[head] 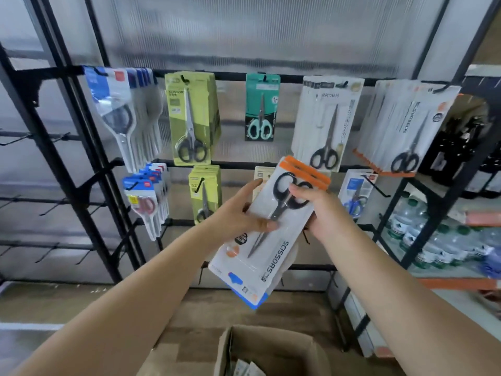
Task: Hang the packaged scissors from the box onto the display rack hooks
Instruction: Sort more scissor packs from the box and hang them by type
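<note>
I hold a small stack of white scissor packs (273, 240) with orange top strips and black-handled scissors, tilted and upside down in front of the rack. My right hand (322, 210) grips the stack from the right, thumb on the front near the scissor handles. My left hand (241, 213) holds its left edge, thumb laid across the front. The black display rack (235, 165) carries hooks loaded with blue, green, teal and white scissor packs. Matching white packs (406, 126) hang at the upper right. The open cardboard box (273, 346) sits below, between my arms.
Bare hooks (375, 185) jut out at the right of the middle row, and more bare hooks (51, 207) line the left bay. Shelves at the right hold water bottles (423, 234) and dark bottles (455, 147). A wooden floor lies below.
</note>
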Demonstrator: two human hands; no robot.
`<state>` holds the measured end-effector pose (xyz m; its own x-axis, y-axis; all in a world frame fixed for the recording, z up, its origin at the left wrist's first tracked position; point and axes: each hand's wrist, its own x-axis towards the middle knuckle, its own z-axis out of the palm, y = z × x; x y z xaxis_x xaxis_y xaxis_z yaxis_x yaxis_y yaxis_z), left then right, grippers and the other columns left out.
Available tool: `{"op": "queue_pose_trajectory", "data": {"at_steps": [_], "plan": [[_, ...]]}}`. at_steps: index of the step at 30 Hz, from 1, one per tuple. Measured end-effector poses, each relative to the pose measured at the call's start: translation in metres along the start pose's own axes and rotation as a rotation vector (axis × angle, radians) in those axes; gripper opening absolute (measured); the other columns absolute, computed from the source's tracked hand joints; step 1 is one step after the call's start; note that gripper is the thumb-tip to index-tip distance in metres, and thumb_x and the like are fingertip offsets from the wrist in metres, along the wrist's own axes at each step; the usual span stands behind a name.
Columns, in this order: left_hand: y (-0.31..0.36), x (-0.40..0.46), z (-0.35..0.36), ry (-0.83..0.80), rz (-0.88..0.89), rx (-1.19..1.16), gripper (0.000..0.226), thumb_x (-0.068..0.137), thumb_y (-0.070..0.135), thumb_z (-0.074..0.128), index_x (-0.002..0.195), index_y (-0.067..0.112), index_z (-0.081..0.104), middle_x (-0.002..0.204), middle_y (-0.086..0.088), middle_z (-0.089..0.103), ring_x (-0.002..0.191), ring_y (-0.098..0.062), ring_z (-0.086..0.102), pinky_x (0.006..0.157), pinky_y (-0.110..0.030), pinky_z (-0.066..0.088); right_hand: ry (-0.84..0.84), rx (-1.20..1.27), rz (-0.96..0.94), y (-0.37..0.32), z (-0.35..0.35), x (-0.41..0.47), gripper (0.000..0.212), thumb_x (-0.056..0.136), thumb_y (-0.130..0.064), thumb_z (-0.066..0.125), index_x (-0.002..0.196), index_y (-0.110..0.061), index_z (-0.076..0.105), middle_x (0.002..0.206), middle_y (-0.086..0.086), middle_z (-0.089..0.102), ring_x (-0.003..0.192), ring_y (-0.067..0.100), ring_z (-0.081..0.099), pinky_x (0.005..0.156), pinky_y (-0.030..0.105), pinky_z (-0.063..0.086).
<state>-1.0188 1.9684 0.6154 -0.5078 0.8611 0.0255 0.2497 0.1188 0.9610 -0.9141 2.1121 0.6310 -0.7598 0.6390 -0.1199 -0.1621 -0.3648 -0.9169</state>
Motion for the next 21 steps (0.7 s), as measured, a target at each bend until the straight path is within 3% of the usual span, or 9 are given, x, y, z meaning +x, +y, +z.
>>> {"op": "queue_pose_trajectory", "data": {"at_steps": [2, 4, 7, 12, 14, 16, 17, 19, 21], "plan": [[-0.006, -0.001, -0.006, 0.122, -0.074, -0.005, 0.082, 0.075, 0.032, 0.077, 0.143, 0.033, 0.030, 0.100, -0.004, 0.064, 0.068, -0.012, 0.062, 0.051, -0.022, 0.049, 0.167, 0.047, 0.005, -0.003, 0.000, 0.007, 0.046, 0.075, -0.002, 0.071, 0.120, -0.003, 0.060, 0.112, 0.016, 0.067, 0.094, 0.031, 0.067, 0.078, 0.041, 0.056], [-0.014, -0.001, -0.015, 0.299, -0.135, -0.159, 0.078, 0.077, 0.041, 0.070, 0.144, 0.023, 0.034, 0.108, -0.005, 0.064, 0.079, -0.013, 0.062, 0.067, -0.025, 0.051, 0.318, 0.112, 0.018, -0.009, -0.002, 0.014, 0.053, 0.077, -0.008, 0.073, 0.126, -0.004, 0.054, 0.121, 0.014, 0.062, 0.106, 0.032, 0.062, 0.093, 0.046, 0.049], [-0.021, 0.000, -0.026, 0.483, -0.214, -0.304, 0.078, 0.080, 0.043, 0.068, 0.145, 0.020, 0.033, 0.133, -0.010, 0.053, 0.114, -0.026, 0.055, 0.100, -0.040, 0.043, 0.390, 0.295, -0.059, -0.016, 0.000, 0.019, 0.043, 0.081, -0.007, 0.070, 0.122, -0.007, 0.059, 0.121, 0.011, 0.063, 0.108, 0.030, 0.062, 0.095, 0.047, 0.048], [-0.002, 0.001, -0.001, 0.353, -0.404, -0.504, 0.090, 0.064, 0.054, 0.071, 0.138, 0.014, 0.039, 0.139, -0.013, 0.047, 0.124, -0.032, 0.048, 0.101, -0.046, 0.041, 0.324, 0.354, -0.112, -0.016, 0.022, 0.011, 0.021, 0.091, -0.013, 0.059, 0.111, -0.018, 0.060, 0.121, 0.006, 0.062, 0.108, 0.025, 0.061, 0.091, 0.048, 0.049], [0.009, 0.002, 0.018, 0.166, -0.333, -0.709, 0.077, 0.063, 0.055, 0.066, 0.129, 0.018, 0.049, 0.135, -0.007, 0.051, 0.121, -0.027, 0.050, 0.104, -0.048, 0.034, 0.263, 0.454, -0.058, -0.015, 0.036, 0.009, 0.011, 0.091, -0.022, 0.060, 0.099, -0.014, 0.063, 0.103, 0.009, 0.069, 0.083, 0.026, 0.066, 0.072, 0.044, 0.054], [0.016, 0.007, 0.029, 0.169, -0.179, -0.903, 0.070, 0.069, 0.046, 0.063, 0.132, 0.019, 0.051, 0.126, 0.001, 0.058, 0.110, -0.018, 0.059, 0.103, -0.042, 0.039, 0.175, 0.469, -0.052, -0.011, 0.047, 0.005, 0.015, 0.090, -0.026, 0.061, 0.093, -0.012, 0.066, 0.086, 0.007, 0.073, 0.068, 0.024, 0.070, 0.057, 0.035, 0.057], [0.018, 0.012, 0.029, 0.212, -0.110, -0.983, 0.061, 0.074, 0.039, 0.063, 0.131, 0.020, 0.052, 0.120, 0.003, 0.064, 0.103, -0.014, 0.064, 0.095, -0.034, 0.049, 0.160, 0.425, -0.045, -0.009, 0.051, 0.003, 0.013, 0.088, -0.027, 0.064, 0.090, -0.014, 0.067, 0.083, 0.005, 0.074, 0.068, 0.021, 0.071, 0.057, 0.033, 0.058], [0.020, 0.018, 0.017, 0.320, -0.015, -1.027, 0.039, 0.081, 0.025, 0.063, 0.120, 0.020, 0.058, 0.098, 0.006, 0.073, 0.081, -0.007, 0.070, 0.065, -0.023, 0.056, 0.134, 0.328, -0.016, -0.001, 0.047, 0.001, 0.013, 0.082, -0.032, 0.069, 0.086, -0.020, 0.068, 0.095, 0.002, 0.072, 0.086, 0.020, 0.068, 0.082, 0.035, 0.054], [0.020, 0.022, 0.004, 0.372, 0.019, -1.059, 0.041, 0.073, 0.018, 0.065, 0.114, 0.017, 0.059, 0.092, 0.001, 0.072, 0.079, -0.013, 0.069, 0.072, -0.028, 0.056, 0.097, 0.246, 0.056, 0.007, 0.040, 0.000, 0.020, 0.077, -0.039, 0.070, 0.086, -0.021, 0.067, 0.093, 0.003, 0.070, 0.087, 0.021, 0.063, 0.091, 0.036, 0.046]]}}
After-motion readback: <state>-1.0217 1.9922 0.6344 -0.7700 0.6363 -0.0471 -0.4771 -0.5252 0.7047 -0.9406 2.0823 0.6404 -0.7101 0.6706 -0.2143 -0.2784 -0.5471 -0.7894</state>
